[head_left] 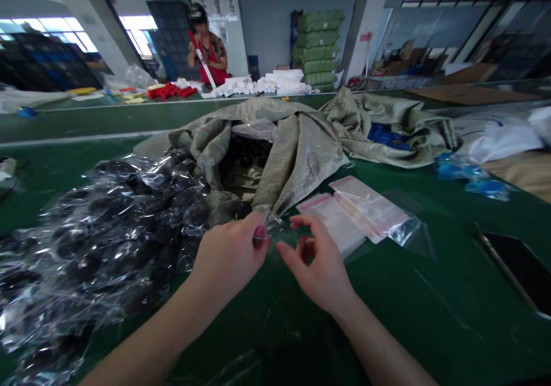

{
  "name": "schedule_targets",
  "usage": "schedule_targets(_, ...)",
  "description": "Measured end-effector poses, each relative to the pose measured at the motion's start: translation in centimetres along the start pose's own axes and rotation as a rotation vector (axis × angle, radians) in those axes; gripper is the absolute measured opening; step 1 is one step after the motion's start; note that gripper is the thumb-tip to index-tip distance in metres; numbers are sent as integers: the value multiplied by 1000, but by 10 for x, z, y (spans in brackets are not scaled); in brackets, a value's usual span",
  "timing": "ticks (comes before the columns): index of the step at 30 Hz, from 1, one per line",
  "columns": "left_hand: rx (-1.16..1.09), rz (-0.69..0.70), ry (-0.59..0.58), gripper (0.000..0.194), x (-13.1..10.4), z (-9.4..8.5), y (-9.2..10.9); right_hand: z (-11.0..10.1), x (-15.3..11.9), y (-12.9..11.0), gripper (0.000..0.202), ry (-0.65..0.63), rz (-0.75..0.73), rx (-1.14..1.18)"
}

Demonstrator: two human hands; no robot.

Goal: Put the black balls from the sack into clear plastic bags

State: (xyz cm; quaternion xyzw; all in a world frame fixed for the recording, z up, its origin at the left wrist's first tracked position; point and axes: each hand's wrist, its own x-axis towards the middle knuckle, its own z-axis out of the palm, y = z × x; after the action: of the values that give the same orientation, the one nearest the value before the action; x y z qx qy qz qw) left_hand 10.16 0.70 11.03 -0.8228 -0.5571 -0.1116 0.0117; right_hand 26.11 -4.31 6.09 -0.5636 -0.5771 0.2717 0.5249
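Observation:
My left hand (235,245) is closed in a pinch on a small clear plastic bag (272,221), which has a reddish edge by the thumb. Just beyond those fingers a dark round piece (244,209) shows; I cannot tell whether it is inside the bag. Close by on the right, my right hand (316,260) has thumb and forefinger apart, its other fingers curled, and nothing visible between them. An open woven sack (297,156) lies ahead with dark round pieces inside. Flat clear bags (370,205) with reddish strips lie in stacks beyond my right hand.
A large heap of black pieces in clear wrap (116,231) covers the left side. At right lie a phone (516,265) and blue wrapped pieces (473,174). A second sack (387,108) holds blue items. Across the table, a person (210,53) handles a white strip.

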Motion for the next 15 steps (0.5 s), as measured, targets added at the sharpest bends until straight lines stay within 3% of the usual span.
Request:
schedule_targets(2,2,-46,34,16,7,-9,-14,-1,7,1,24,58,48,75)
schedule_targets(4,7,-93,84,18,14,-19,-31,3,19,3,22,110,46,-15)
schedule_targets(7,26,-160,131,21,22,-29,-53,24,42,5,16,-40,-81,-305)
schedule_targets(11,67,-200,118,22,27,-32,-64,69,74,11,32,-256,-250,-517)
schedule_targets(15,88,-196,95,24,27,-30,-63,101,94,17,36,-351,-202,-690)
